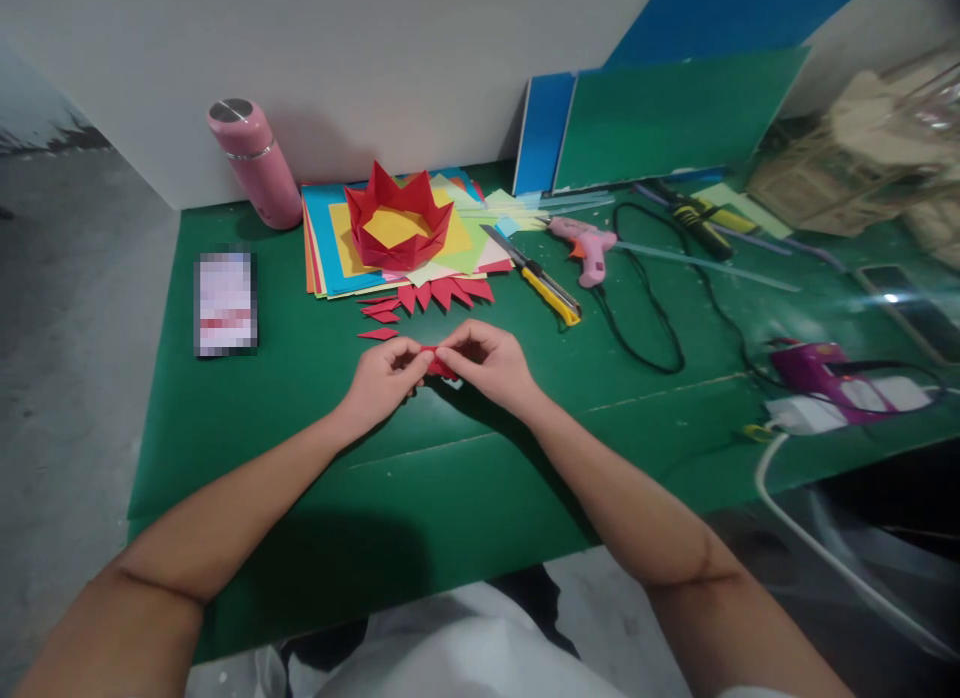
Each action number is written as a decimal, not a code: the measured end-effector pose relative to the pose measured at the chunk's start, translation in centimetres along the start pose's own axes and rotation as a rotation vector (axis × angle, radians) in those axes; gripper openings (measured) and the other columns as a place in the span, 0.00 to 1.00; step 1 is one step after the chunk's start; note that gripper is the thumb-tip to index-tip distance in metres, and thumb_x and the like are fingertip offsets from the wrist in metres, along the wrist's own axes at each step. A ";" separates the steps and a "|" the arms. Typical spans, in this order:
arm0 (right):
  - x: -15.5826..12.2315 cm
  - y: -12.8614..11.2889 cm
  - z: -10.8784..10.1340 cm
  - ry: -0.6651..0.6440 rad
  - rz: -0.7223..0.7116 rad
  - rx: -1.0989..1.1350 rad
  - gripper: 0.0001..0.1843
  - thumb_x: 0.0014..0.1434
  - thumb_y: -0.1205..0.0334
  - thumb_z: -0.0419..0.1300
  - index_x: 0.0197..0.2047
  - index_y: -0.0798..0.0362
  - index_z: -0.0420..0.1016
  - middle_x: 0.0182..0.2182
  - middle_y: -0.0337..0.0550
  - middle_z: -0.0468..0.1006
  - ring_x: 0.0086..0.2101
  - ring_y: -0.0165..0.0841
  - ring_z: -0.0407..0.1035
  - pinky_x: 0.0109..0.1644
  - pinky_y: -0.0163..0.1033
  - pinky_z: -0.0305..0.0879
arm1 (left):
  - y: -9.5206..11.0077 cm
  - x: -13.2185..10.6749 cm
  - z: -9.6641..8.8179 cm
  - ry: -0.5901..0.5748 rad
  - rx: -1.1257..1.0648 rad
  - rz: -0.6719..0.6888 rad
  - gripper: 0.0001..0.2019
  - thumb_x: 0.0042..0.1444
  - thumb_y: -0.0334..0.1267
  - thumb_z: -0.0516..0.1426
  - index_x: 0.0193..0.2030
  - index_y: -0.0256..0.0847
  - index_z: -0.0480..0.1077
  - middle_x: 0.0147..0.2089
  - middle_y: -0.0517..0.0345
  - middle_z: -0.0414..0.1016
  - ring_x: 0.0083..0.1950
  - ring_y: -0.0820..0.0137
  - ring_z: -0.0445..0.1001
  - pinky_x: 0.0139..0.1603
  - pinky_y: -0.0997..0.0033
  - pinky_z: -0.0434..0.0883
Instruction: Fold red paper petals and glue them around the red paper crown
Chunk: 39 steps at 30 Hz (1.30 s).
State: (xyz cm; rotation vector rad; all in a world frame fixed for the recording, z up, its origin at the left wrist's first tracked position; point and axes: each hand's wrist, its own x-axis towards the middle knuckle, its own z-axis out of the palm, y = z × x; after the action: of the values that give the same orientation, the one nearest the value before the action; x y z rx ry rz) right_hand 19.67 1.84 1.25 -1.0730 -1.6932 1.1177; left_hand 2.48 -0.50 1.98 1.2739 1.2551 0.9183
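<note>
My left hand (386,375) and my right hand (484,360) meet over the middle of the green table (300,458). Both pinch a small piece of red paper (437,363) between their fingertips, just above the tabletop. Beyond my hands lie several folded red paper points (435,295) in a row, with two more loose ones (379,333) to the left. Behind them a red paper crown (398,218) stands on a stack of coloured paper sheets (330,243).
A pink bottle (256,163) stands at the back left and a phone (225,303) lies at the left. A yellow utility knife (536,276), a pink glue gun (587,248) with its black cable, a purple glue gun (821,370) and green and blue boards (660,118) fill the right side.
</note>
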 end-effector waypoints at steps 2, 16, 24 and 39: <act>-0.1 -0.1 0.1 0.072 -0.191 -0.210 0.08 0.58 0.58 0.62 0.30 0.52 0.74 0.25 0.39 0.77 0.24 0.26 0.67 0.30 0.34 0.65 | 0.2 0.1 0.0 0.002 -0.018 -0.030 0.12 0.52 0.45 0.59 0.28 0.38 0.67 0.18 0.65 0.67 0.17 0.80 0.63 0.19 0.81 0.61; 0.0 0.4 -0.7 0.038 -0.738 -0.602 0.04 0.62 0.66 0.60 0.35 0.53 0.76 0.30 0.43 0.82 0.31 0.30 0.75 0.36 0.35 0.70 | 0.1 0.6 -0.7 -0.088 -0.132 -0.109 0.12 0.50 0.46 0.60 0.27 0.37 0.70 0.22 0.60 0.72 0.20 0.79 0.65 0.21 0.80 0.63; -0.1 0.4 -0.6 0.002 -0.680 -0.554 0.05 0.62 0.65 0.59 0.34 0.53 0.74 0.29 0.41 0.82 0.29 0.29 0.74 0.34 0.34 0.69 | 0.2 0.6 -0.8 -0.103 -0.161 -0.116 0.14 0.51 0.48 0.60 0.26 0.37 0.70 0.19 0.62 0.69 0.19 0.79 0.65 0.20 0.80 0.62; 0.0 0.8 -0.8 -0.084 -0.508 -0.471 0.08 0.62 0.59 0.57 0.34 0.51 0.75 0.28 0.41 0.81 0.27 0.29 0.72 0.34 0.35 0.66 | 0.5 0.4 -0.7 -0.112 -0.107 -0.108 0.13 0.52 0.46 0.59 0.27 0.38 0.70 0.19 0.62 0.69 0.19 0.78 0.66 0.20 0.79 0.64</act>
State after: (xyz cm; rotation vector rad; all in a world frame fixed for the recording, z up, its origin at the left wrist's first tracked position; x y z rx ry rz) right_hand 20.54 2.28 0.66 -0.7947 -2.2001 0.4554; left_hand 1.89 0.10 2.50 1.1461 1.1600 0.8144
